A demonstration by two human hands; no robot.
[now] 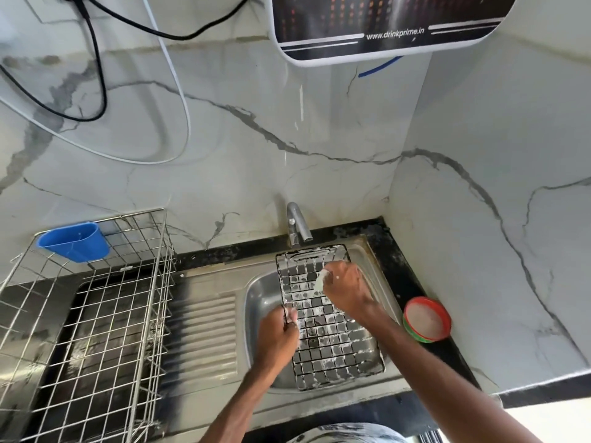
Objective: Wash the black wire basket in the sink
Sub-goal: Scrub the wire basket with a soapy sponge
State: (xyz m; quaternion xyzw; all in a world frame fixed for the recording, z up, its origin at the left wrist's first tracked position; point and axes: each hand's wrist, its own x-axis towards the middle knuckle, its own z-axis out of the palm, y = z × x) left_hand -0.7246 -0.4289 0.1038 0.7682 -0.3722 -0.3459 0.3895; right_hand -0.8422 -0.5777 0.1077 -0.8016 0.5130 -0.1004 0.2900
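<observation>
Scrubbing: left hand [278, 338] grips the basket [332, 346] rim firm over the sink [260, 294]; I judge right hand [345, 282], curled round a soapy pad [319, 279], should cover each wire

The basket [329, 340] is filling most of the sink [262, 295], leaving open basin only along its left side. The tap [297, 225] is overhanging the basket's far end. The rack [105, 314] is blocking the left counter, while the drainboard [204, 330] between rack and basin is lying open. The tub [427, 319] is crowding the narrow right ledge by the wall [495, 219].
</observation>
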